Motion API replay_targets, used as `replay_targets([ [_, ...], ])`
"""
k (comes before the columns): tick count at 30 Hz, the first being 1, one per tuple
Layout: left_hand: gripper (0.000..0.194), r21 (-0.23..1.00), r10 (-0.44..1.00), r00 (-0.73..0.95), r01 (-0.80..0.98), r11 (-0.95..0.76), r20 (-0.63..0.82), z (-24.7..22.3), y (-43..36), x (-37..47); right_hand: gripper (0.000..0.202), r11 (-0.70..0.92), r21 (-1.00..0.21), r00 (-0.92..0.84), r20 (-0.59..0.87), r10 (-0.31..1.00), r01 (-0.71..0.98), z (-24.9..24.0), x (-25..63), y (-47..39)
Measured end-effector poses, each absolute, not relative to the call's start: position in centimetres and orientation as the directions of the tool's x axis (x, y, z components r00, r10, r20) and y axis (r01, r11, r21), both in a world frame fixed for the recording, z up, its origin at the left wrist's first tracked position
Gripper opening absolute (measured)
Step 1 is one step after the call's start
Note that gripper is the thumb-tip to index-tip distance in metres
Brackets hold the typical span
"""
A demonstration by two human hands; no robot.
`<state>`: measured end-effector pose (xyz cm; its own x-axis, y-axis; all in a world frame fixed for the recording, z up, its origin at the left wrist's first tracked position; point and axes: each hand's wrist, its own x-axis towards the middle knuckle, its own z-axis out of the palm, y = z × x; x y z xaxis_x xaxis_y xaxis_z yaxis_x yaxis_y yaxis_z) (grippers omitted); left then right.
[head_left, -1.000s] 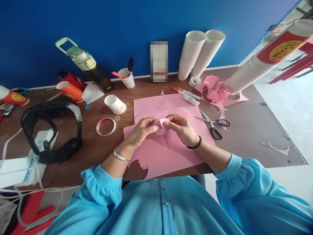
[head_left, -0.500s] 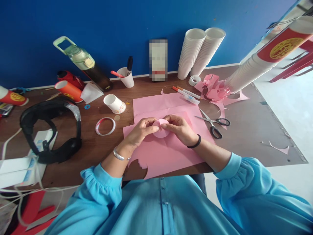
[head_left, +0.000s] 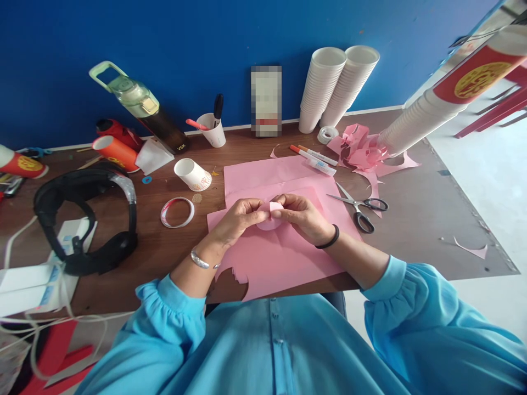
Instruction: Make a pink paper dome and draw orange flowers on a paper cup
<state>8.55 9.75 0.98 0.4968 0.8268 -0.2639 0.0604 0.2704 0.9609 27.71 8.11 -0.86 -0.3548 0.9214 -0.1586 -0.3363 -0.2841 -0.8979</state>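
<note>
Between my fingertips is a small round piece of pink paper (head_left: 269, 224), part of it bent up between my thumbs. My left hand (head_left: 244, 218) pinches it from the left and my right hand (head_left: 300, 215) from the right. My fingers cover much of its upper edge. Under both hands lie overlapping pink paper sheets (head_left: 288, 252), one with a curved cut-out at its lower left corner. Just right of the sheets, scissors (head_left: 357, 206) with black handles rest with their blades apart.
Markers (head_left: 317, 156) and a glue tube (head_left: 321, 167) lie behind the sheets. Pink scraps (head_left: 362, 148) and stacked paper cups (head_left: 323, 82) stand at the back right. Left are a paper cup (head_left: 192, 174), a tape ring (head_left: 177, 213), a bottle (head_left: 140, 104) and a black headset strap (head_left: 84, 219).
The bent part of the pink paper piece now stands up more between my thumbs, and less of the round shows. My hands have barely shifted.
</note>
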Motion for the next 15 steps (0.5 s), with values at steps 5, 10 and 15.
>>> replay_targets([
  [5, 0.029, 0.957, 0.812, 0.512, 0.083, 0.278, -0.28, 0.97, 9.78, 8.46, 0.034, -0.327, -0.862, -0.374, -0.177, 0.91, -0.388, -0.87, 27.64, 8.1],
  [10, 0.032, 0.951, 0.807, 0.515, 0.052, 0.305, -0.287, 0.83, 9.73, 8.45, 0.04, -0.404, -0.794, -0.397, -0.226, 0.89, -0.454, -0.51, 27.6, 8.22],
  [15, 0.034, 0.951, 0.829, 0.485, 0.016, 0.309, -0.278, 0.77, 9.64, 8.75, 0.038, -0.436, -0.777, -0.435, -0.233, 0.87, -0.455, -0.54, 27.67, 8.29],
])
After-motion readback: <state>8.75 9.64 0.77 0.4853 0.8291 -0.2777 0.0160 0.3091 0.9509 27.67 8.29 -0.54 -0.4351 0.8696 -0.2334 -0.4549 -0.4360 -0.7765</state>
